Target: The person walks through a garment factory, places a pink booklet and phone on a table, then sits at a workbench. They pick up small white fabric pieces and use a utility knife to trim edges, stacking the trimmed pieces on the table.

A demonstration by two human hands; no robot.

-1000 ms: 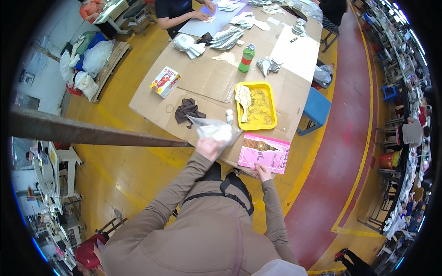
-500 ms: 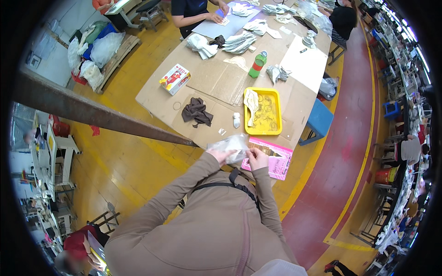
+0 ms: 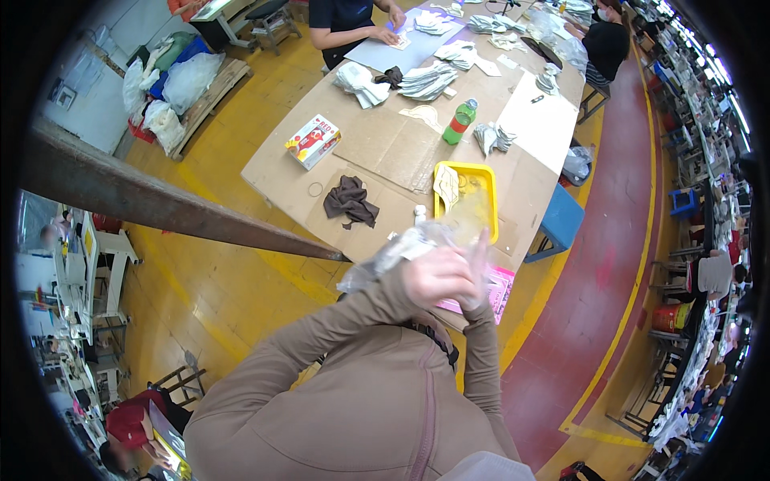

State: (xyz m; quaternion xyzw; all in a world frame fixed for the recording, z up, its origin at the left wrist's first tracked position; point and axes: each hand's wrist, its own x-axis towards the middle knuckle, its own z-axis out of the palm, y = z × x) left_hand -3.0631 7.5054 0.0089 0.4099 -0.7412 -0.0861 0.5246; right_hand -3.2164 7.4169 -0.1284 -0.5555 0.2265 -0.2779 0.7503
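My left hand [image 3: 437, 278] reaches across in front of me, its fingers curled in against my right hand. What they close on cannot be made out. My right hand [image 3: 480, 272] is upright beside it and smeared by motion, so its fingers do not show clearly. A crumpled clear plastic bag [image 3: 375, 265] with something whitish in it lies along the far side of my left wrist. Beyond the hands stands a yellow tray [image 3: 491, 192] with a pale cut-out piece [image 3: 446, 189] in it. A pink printed booklet [image 3: 501, 293] lies partly behind my right hand.
The cardboard-covered table [image 3: 277, 196] carries a dark brown cloth [image 3: 350, 201], a printed box [image 3: 313, 142], a green bottle [image 3: 459, 122] and several fabric stacks [image 3: 427, 81]. A metal beam [image 3: 200, 210] slants at the left. A blue stool [image 3: 556, 220] stands at the right; co-workers sit beyond.
My left hand has moved right, across to my right hand. The plastic bag, before stretched between both hands, now lies by my left wrist. The view has shifted slightly.
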